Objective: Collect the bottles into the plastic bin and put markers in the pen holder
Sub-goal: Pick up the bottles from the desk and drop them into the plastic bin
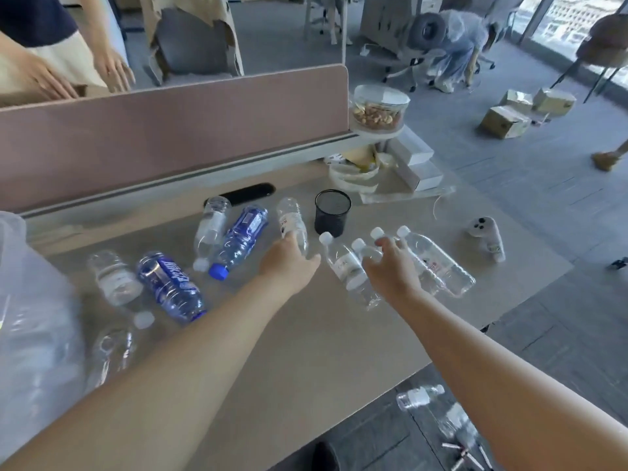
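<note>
— From my screen the desk (306,351) reads beige, with a dusty pink divider panel (170,130) behind it.

— And the bottles?

— I count two blue ones: a deep blue labelled bottle (170,287) and a paler blue bottle with a blue cap (239,241). The rest are clear with white caps, like this one (343,266).

— The pen holder?

— Black mesh pen holder (332,212). I see grey carpet (509,205) beyond.
</note>
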{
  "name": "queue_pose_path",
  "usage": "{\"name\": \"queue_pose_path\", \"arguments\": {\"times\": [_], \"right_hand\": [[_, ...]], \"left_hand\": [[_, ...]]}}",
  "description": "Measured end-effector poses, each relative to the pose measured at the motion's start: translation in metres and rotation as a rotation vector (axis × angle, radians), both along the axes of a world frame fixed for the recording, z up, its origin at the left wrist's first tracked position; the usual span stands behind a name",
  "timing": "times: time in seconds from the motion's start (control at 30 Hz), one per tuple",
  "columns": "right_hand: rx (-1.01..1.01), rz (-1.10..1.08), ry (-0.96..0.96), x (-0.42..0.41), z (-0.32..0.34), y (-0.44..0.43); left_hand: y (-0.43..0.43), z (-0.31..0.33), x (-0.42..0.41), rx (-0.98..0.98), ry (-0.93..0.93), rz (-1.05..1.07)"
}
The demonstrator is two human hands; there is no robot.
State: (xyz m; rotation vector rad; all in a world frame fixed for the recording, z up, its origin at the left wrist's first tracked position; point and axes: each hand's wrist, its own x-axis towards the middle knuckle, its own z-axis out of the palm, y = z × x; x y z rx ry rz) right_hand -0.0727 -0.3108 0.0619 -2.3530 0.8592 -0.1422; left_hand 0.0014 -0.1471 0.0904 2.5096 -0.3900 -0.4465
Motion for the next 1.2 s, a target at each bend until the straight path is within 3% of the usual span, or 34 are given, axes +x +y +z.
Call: {"name": "queue_pose_path", "arguments": {"times": [0.17, 0.27, 0.53, 0.7, 0.9, 1.1, 1.2], "right_hand": [[-0.154, 0.279, 0.3, 0.042, -0.06, 0.006], [-0.185, 0.316, 0.413, 0.04, -0.095, 0.007], [-0.206, 0.312, 0.369, 0.047, -0.099, 0.015], [-0.09, 0.298, 0.042, 0.072, -0.042, 0.016], [-0.083, 0.193, -0.256, 0.065, 0.033, -0.014], [-0.222, 0.193, -0.134, 0.016, 0.027, -0.067], [-0.225, 0.179, -0.051, 0.001, 0.013, -0.078]], "left_hand": [[0.02, -0.012, 0.016, 0.079, -0.046, 0.151], [0.049, -0.018, 0.024, 0.107, -0.046, 0.262], [0.069, -0.026, 0.037, 0.164, -0.046, 0.289], [0.027, -0.03, 0.059, 0.201, -0.061, 0.238], [-0.026, -0.071, 0.09, 0.02, 0.085, 0.318], [-0.04, -0.139, 0.121, 0.219, -0.065, 0.275], [-0.038, -0.158, 0.118, 0.19, -0.052, 0.302]]}}
